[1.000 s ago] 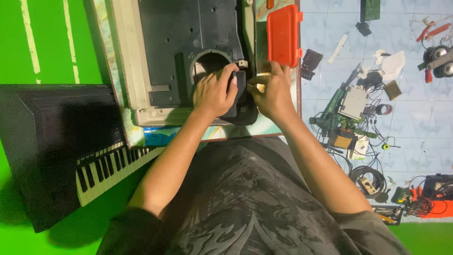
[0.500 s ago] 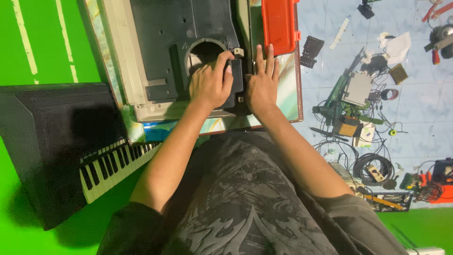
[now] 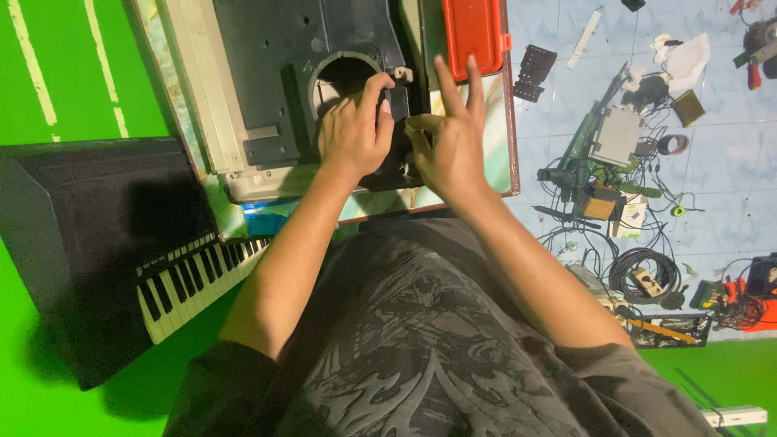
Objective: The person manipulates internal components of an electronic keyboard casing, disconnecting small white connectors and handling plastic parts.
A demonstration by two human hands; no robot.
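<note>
A dark plastic housing (image 3: 267,65) with a round opening (image 3: 344,77) lies on a cream-coloured casing (image 3: 202,97) on the table. My left hand (image 3: 352,133) rests on the housing just below the opening, fingers curled over its edge. My right hand (image 3: 449,137) is close beside it at the housing's right edge. Its index and middle fingers point up and apart, while the thumb and a bent finger pinch together. Whatever is in the pinch is too small to make out.
A red case (image 3: 472,32) lies at the table's far right, by the brown table edge (image 3: 511,137). A black keyboard (image 3: 194,279) stands at the left on the green floor. Tools, cables and parts (image 3: 615,162) litter the blue tiles on the right.
My right hand has lifted off the housing, raised two fingers and brought its thumb into a pinch. The left hand has shifted slightly up towards the opening. The view has moved in closer.
</note>
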